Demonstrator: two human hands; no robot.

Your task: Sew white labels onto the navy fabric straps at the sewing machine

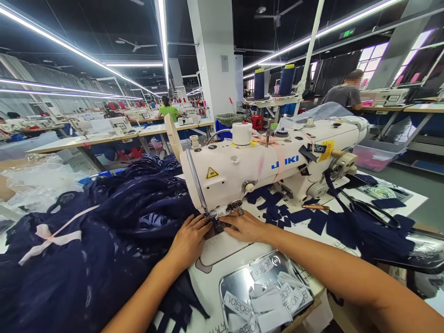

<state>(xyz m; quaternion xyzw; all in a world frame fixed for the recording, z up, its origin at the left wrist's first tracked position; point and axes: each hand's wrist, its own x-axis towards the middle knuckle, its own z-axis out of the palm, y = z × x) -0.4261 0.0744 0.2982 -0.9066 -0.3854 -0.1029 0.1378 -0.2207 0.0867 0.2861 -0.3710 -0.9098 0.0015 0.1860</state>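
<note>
A white sewing machine [243, 162] stands across the middle of the head view. Left of its needle area, my left hand [190, 236] presses down on navy fabric [114, 240], its fingers close together at the presser foot. From the other side my right hand [244, 226] reaches under the machine head, fingertips beside the foot, on a small dark piece. The machine hides part of those fingers, and what they grip is too small to make out. The navy fabric spreads in a large heap on the left and hangs below my left wrist.
A metal tray [224, 286] of printed labels lies near the front edge. Navy scraps [274, 206], an orange-handled tool [317, 207] and black scissors [373, 210] lie right. Other people sit at machines farther back.
</note>
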